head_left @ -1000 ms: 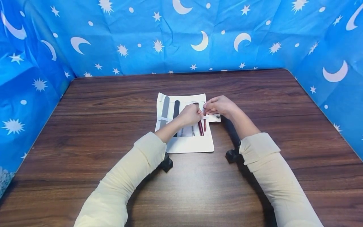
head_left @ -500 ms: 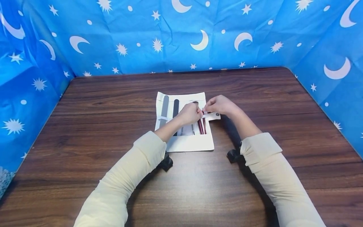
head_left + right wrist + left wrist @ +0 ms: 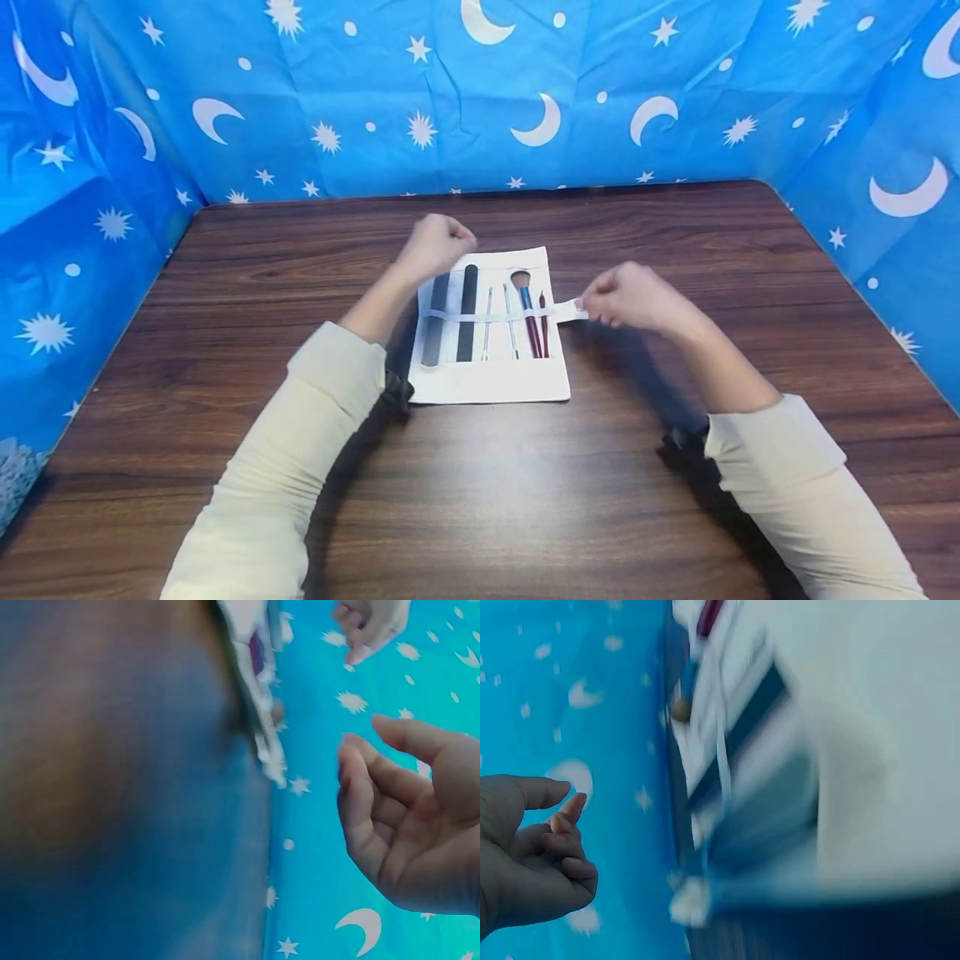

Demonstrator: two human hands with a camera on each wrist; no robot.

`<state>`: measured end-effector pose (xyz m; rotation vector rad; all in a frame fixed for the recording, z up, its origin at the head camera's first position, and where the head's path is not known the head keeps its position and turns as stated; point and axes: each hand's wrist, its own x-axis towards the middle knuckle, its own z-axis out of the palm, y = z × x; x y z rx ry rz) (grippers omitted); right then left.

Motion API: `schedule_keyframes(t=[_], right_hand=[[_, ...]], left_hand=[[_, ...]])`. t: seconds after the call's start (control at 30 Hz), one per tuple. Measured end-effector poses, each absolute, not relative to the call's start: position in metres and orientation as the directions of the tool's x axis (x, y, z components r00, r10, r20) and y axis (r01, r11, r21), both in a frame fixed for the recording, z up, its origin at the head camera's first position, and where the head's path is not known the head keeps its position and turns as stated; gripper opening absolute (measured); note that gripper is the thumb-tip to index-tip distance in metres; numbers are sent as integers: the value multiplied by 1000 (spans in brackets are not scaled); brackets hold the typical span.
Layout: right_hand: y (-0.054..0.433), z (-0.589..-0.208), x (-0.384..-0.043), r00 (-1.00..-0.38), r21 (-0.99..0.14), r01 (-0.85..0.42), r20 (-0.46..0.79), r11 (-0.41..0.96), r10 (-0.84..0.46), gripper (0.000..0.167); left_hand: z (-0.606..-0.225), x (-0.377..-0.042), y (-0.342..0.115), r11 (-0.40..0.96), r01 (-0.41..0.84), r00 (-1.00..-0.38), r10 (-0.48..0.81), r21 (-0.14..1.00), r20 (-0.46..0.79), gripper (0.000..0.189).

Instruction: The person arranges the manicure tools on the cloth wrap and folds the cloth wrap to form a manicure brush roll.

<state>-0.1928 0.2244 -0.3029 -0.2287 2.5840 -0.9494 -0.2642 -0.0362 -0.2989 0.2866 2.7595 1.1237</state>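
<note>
A white tool pouch [image 3: 491, 385] lies unfolded on the table. Under its elastic band [image 3: 498, 317] sit a grey nail file [image 3: 432, 342], a black nail file [image 3: 468, 292], two thin metal tools [image 3: 512, 325], a makeup brush [image 3: 520, 279] with a dark red handle and a slim red tool [image 3: 544, 333]. My left hand [image 3: 437, 243] hovers over the pouch's far left corner, fingers loosely bent around nothing. Beside the pouch's white tab [image 3: 567, 312], my right hand [image 3: 633, 296] is raised with relaxed fingers; in the right wrist view it holds nothing.
The pouch rests on a dark wood-grain table [image 3: 495, 500]. A blue cloth [image 3: 450, 67] with white moons and stars hangs along the back and sides. Dark wrist gear [image 3: 684, 442] sits under each cuff.
Both hands have left the slim red tool and the band. The left hand moved to the far left corner, the right hand back to the right. The slim red tool now sits under the band.
</note>
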Motion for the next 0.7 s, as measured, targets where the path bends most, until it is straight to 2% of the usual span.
schedule_keyframes(t=[0.1,0.23,0.5,0.7], right_hand=[[227,-314,-180,-830,-655,-50,-392,754,-396,29],[226,-327,-169,-763,-670,-4,-478,742,-436,28],[208,-343,-152,-785,-672,38,-478,739,-394,21],[204,-345,-148,-802,-689,67,-467,722,-372,14]], left_hand=[[-301,-275,-57,734,75,-985,159,675,-63,24],[-312,-284,-73,781,61,-990,129,622,-64,24],[-332,-292,-84,859,98,-983,162,502,-87,36],[-331,-286,-88,867,119,-985,163,484,-50,15]])
